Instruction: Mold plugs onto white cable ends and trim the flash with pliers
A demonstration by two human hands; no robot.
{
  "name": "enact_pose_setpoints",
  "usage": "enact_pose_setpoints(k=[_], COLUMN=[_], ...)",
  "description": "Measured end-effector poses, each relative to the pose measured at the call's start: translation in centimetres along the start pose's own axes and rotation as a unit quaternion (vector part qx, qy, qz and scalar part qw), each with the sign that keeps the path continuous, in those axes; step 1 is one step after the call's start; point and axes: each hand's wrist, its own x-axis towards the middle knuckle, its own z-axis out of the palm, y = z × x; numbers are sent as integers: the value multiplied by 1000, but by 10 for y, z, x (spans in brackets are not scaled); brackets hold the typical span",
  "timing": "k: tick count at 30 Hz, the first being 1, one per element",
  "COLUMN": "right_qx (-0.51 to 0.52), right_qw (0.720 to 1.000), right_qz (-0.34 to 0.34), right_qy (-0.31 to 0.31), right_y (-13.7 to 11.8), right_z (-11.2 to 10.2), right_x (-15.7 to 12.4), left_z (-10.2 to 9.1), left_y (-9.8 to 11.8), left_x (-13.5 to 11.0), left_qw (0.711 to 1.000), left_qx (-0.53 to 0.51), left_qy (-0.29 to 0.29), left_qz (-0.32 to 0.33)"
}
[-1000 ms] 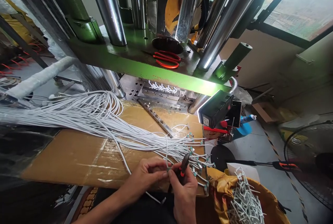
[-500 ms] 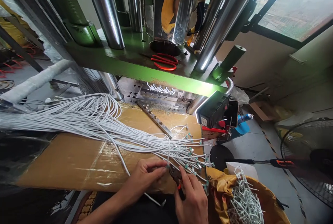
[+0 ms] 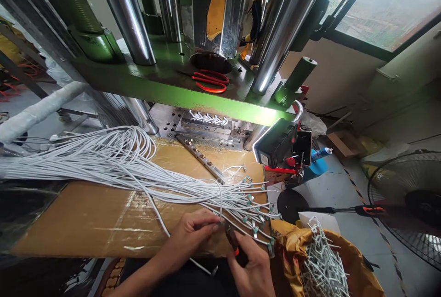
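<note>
My left hand (image 3: 196, 232) pinches the end of a white cable (image 3: 221, 200) between thumb and forefinger, above the cardboard's near edge. Beside that tip, my right hand (image 3: 253, 260) is closed around a small pair of pliers (image 3: 232, 238) with black and orange handles. The pliers' dark jaws point up towards the cable end; whether they touch it I cannot tell. A thick bundle of white cables (image 3: 113, 168) stretches across the cardboard (image 3: 93, 223), with small green-and-silver connectors (image 3: 255, 230) on its right ends. One loose cable hangs over the near edge, below my left hand.
Behind stands a green press (image 3: 165, 92) with steel columns. Red-handled scissors (image 3: 210, 81) lie on it, and white angled pieces (image 3: 208, 117) sit in its mould. A metal bar (image 3: 201, 157) rests on the cardboard. Right are a yellow bag (image 3: 289, 246) of white scraps and a fan (image 3: 406, 196).
The pliers have drawn slightly away from the cable tip, and my right forefinger has curled in closer to the handles. My left hand keeps its pinch. The whole view has shifted slightly.
</note>
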Motion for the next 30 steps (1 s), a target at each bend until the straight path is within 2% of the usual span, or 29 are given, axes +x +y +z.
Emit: enact_pose_setpoints(k=[2,4,6,8,11,14,16,19,23,27,30], right_qx=[86,131,159,172,158,139,131,93,-34,-152,-187], right_qw=[995,987,978,973,972,971,970,978,994,986,980], right_qz=[45,70,71,66,32,-49,-82,-81,-56,-33,-40], right_qy=[8,65,115,137,168,189,187,170,85,56,51], right_y=[-7,-12,-16,-17,-17,-19,-21,-19,-6,8,12], right_z=[-3,0,7,16,28,32,31,23,4,-5,-3], right_x=[7,13,17,18,19,20,20,19,10,-7,-15], left_z=[0,0,2,5,10,13,13,11,9,6,5], left_y=[-1,-1,0,1,4,8,9,6,-2,-5,-1], left_x=[2,3,3,2,-2,-6,-7,-7,-4,-2,-1], left_qw=[998,997,997,997,994,982,977,979,984,992,999], left_qx=[-46,-60,-52,-44,-85,-157,-175,-165,-152,-109,-44], left_qy=[-14,-27,-46,-51,-32,-21,-20,-20,2,10,12], left_qz=[-31,-41,-34,-33,-61,-99,-117,-114,-95,-57,-11])
